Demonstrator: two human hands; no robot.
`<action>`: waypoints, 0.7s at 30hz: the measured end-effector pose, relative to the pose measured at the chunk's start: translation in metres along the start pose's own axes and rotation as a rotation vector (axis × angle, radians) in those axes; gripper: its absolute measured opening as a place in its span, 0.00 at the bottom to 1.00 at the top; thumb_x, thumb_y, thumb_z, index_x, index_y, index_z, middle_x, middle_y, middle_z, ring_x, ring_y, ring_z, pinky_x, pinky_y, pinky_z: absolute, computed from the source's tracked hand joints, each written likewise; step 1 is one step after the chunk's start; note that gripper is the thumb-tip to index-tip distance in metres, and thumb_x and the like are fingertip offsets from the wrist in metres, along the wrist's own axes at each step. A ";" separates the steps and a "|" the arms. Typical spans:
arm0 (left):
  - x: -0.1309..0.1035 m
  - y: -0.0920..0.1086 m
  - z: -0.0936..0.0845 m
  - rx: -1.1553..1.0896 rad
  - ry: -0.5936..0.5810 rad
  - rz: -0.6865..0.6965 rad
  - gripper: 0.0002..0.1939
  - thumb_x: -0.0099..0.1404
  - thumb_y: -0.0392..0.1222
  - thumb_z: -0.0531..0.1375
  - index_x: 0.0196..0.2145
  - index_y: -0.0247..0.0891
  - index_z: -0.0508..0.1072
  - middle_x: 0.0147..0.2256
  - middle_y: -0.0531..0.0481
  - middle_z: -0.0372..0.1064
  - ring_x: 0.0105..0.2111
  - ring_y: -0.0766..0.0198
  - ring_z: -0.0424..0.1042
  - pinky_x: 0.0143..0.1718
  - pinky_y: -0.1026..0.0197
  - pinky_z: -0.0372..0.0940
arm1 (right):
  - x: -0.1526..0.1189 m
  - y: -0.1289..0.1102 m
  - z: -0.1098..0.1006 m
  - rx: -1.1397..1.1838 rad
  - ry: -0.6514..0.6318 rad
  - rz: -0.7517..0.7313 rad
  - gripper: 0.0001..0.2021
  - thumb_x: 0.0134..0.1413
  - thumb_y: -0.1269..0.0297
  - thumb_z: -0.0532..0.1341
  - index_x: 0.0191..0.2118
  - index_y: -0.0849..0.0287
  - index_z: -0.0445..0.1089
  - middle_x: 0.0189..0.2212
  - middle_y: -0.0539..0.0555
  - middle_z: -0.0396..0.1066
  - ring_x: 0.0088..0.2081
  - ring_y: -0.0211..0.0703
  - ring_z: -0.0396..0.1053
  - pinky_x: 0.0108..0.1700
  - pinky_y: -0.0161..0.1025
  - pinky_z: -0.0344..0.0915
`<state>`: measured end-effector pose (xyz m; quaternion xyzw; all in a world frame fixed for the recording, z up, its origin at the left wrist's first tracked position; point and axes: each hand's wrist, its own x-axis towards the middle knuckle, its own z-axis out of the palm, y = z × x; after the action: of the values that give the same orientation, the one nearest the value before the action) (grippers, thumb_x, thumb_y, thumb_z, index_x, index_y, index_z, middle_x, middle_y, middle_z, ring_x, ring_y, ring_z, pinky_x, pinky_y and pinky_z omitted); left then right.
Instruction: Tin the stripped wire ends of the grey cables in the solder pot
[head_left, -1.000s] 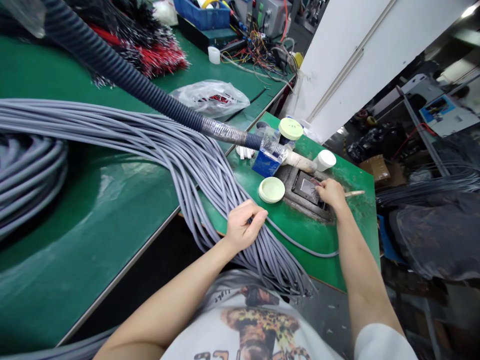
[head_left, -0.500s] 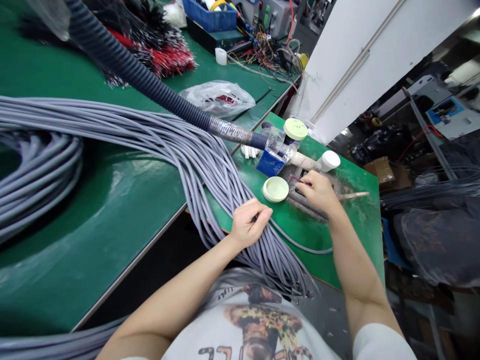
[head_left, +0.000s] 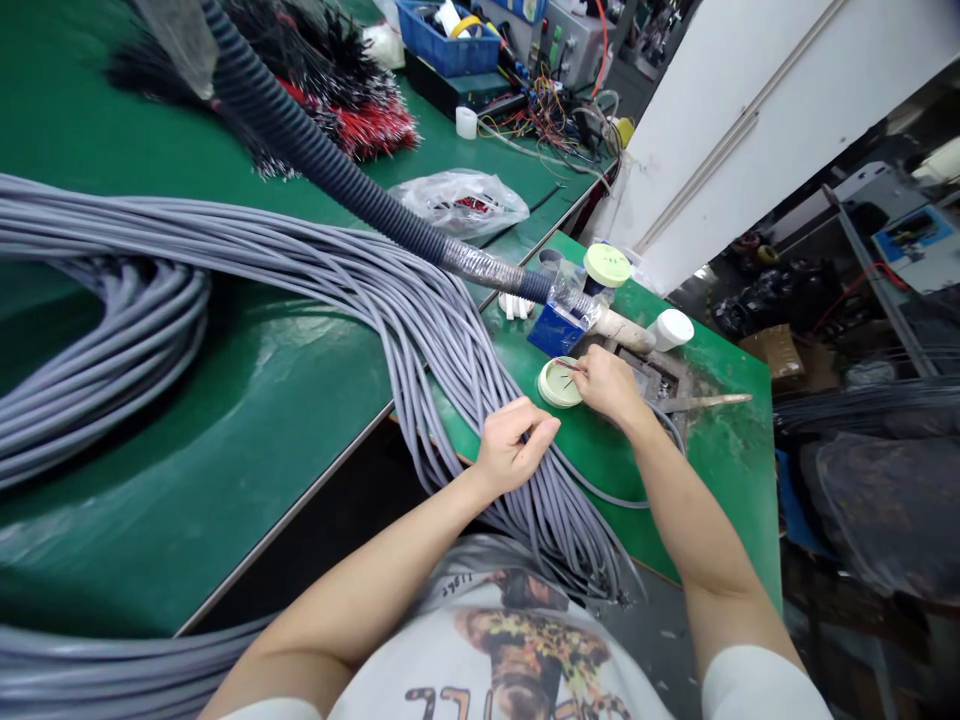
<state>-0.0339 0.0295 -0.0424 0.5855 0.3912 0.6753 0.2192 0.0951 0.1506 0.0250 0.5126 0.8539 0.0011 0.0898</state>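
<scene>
Workshop, cluttered. Two glossy green tabletops: large one (head_left: 300, 365) at left, small one (head_left: 739, 480) at right, scuffed and sooty near the dish. White panel (head_left: 720, 90) on the far right, brown carton (head_left: 780, 352) beyond the small tabletop.

Counts: one shallow dish (head_left: 560, 384), one white tub (head_left: 673, 329), one pale-green-lidded container (head_left: 607, 266), one blue box (head_left: 556, 331), one blue bin (head_left: 450, 45) far side, one clear bag (head_left: 465, 203). Grey cables (head_left: 442, 325) too many to count, plus one coil (head_left: 112, 375) left.

Cables smooth, round; hose (head_left: 337, 165) dark, ribbed, taped; dish round, pale green; bag crinkled.

Right hand (head_left: 609, 384): fingertips pinched on thin wires (head_left: 568, 366), over the dish. Left hand (head_left: 517, 447): fingers curled together on the grey cables; can't tell if it grips one.
</scene>
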 end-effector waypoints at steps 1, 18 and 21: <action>0.000 0.000 0.000 -0.004 0.002 0.003 0.09 0.65 0.35 0.56 0.27 0.36 0.69 0.23 0.50 0.67 0.24 0.66 0.64 0.28 0.61 0.60 | 0.000 0.001 0.000 0.001 0.007 0.000 0.13 0.59 0.62 0.52 0.35 0.60 0.73 0.38 0.59 0.69 0.35 0.45 0.67 0.32 0.38 0.54; -0.001 -0.003 0.000 0.001 0.017 0.010 0.08 0.63 0.35 0.56 0.26 0.35 0.70 0.22 0.50 0.67 0.23 0.67 0.64 0.27 0.63 0.59 | -0.033 0.127 0.016 -0.020 0.049 0.414 0.16 0.54 0.56 0.54 0.33 0.59 0.76 0.36 0.58 0.72 0.38 0.48 0.68 0.36 0.39 0.57; -0.001 -0.002 0.001 0.008 0.024 0.013 0.09 0.64 0.35 0.57 0.25 0.35 0.70 0.22 0.50 0.67 0.23 0.67 0.64 0.26 0.63 0.59 | -0.028 0.131 0.023 -0.014 0.026 0.456 0.16 0.54 0.57 0.54 0.34 0.59 0.76 0.36 0.60 0.73 0.39 0.50 0.69 0.37 0.40 0.60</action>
<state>-0.0334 0.0304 -0.0444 0.5806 0.3929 0.6821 0.2079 0.2262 0.1866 0.0192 0.6915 0.7172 0.0338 0.0796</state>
